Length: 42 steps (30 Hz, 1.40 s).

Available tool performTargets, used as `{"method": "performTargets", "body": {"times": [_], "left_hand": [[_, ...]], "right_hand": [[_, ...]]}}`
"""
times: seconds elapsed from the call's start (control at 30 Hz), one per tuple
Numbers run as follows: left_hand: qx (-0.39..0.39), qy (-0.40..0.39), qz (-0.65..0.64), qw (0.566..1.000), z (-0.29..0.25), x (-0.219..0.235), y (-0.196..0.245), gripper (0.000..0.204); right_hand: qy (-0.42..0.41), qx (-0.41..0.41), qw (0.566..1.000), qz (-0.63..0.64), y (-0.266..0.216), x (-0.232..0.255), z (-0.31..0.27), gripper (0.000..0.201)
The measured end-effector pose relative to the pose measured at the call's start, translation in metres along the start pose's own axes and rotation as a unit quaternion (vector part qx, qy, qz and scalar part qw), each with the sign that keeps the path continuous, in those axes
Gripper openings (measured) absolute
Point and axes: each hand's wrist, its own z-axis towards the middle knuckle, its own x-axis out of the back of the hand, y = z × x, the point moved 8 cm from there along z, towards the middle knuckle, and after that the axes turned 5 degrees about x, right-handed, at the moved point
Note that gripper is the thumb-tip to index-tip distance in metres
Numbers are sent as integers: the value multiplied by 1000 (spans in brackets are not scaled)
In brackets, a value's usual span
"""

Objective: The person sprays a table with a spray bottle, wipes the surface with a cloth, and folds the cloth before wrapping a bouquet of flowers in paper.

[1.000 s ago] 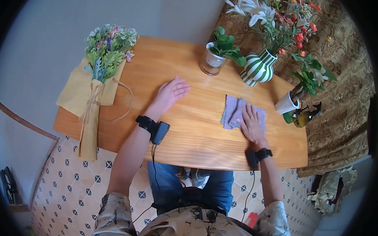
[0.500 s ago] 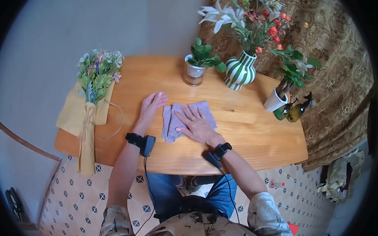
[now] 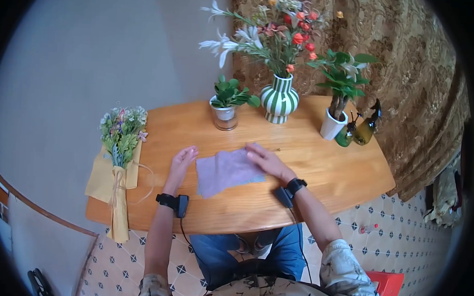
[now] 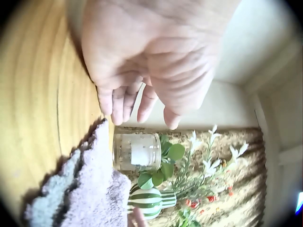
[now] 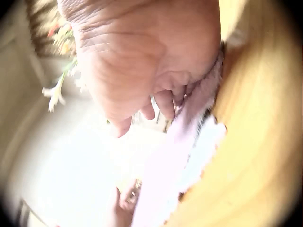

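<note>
A purple cloth (image 3: 223, 173), with a bluish-grey layer showing along its lower right edge, lies on the wooden table (image 3: 308, 197). My right hand (image 3: 269, 163) is at the cloth's upper right corner, its little-finger side against the fabric. In the right wrist view the fingers of that hand (image 5: 151, 61) are relaxed and slightly bent, the thumb held apart. Just left of the cloth is my left hand (image 3: 182, 164), with loosely bent fingers and nothing in them. From the left wrist view, the fingertips of this hand (image 4: 151, 61) point toward the back of the table, near a cloth corner.
A paper-wrapped bouquet (image 3: 119, 180) lies along the table's left side. Across the back stand a plant in a glass pot (image 3: 225, 116), a green-striped vase (image 3: 279, 100) of flowers, a white potted plant (image 3: 333, 125) and dark glass ornaments (image 3: 365, 130). A patterned curtain (image 3: 401, 75) hangs behind.
My right hand has slid left with the cloth, then shifted from flat on top to its right corner. The cloth now lies smoother. My left hand stays beside it; the head view has shifted.
</note>
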Motion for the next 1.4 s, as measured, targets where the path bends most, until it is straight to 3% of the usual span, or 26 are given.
{"method": "performTargets", "body": {"times": [0.03, 0.07, 0.13, 0.17, 0.2, 0.3, 0.33, 0.47, 0.6, 0.87, 0.93, 0.97, 1.03, 1.13, 1.27, 1.33, 1.4], "left_hand": [[2, -2, 87, 996, -2, -8, 4, 44], [7, -8, 91, 996, -4, -16, 6, 44], [-112, -70, 352, 927, -17, -57, 38, 52], [-107, -75, 353, 926, -20, -70, 43, 52], [-111, -99, 414, 898, -24, -90, 46, 58], [-112, -158, 516, 835, -22, -131, 39, 69], [-112, -183, 555, 804, -21, -145, 30, 73], [-74, -234, 589, 770, -16, -171, -2, 74], [-83, -224, 641, 729, -23, -182, -3, 61], [-103, -240, 632, 730, -31, -192, -2, 47], [-120, -267, 595, 749, -38, -203, -1, 48], [-119, -266, 595, 749, -38, -206, -1, 48], [-167, -331, 552, 747, -49, -224, 1, 49], [-192, -377, 550, 720, -62, -243, 1, 51], [-169, -363, 553, 731, -60, -238, -5, 52], [-184, -368, 580, 703, -58, -237, -7, 53], [-183, -360, 588, 701, -53, -235, -7, 54]], "right_hand": [[33, -33, 992, 119, -4, 15, -6, 57], [39, -37, 991, 122, 7, 26, -6, 57], [125, -45, 923, 361, 37, 55, -11, 54], [151, -41, 888, 432, 47, 66, -15, 53], [155, -46, 886, 435, 50, 71, -15, 53], [206, -13, 792, 574, 56, 93, -19, 55], [219, -18, 787, 577, 59, 98, -19, 55], [295, 16, 710, 639, 76, 126, -28, 57], [367, 30, 653, 662, 95, 147, -40, 56], [378, 20, 675, 633, 101, 159, -36, 51], [378, 14, 731, 568, 95, 161, -36, 48], [378, 13, 731, 568, 93, 161, -36, 48], [388, -3, 797, 463, 85, 162, -36, 46], [376, -9, 812, 448, 84, 160, -34, 44], [370, -6, 823, 431, 84, 161, -37, 46], [363, -2, 825, 433, 83, 163, -36, 45], [368, -5, 822, 434, 85, 163, -38, 45]]}}
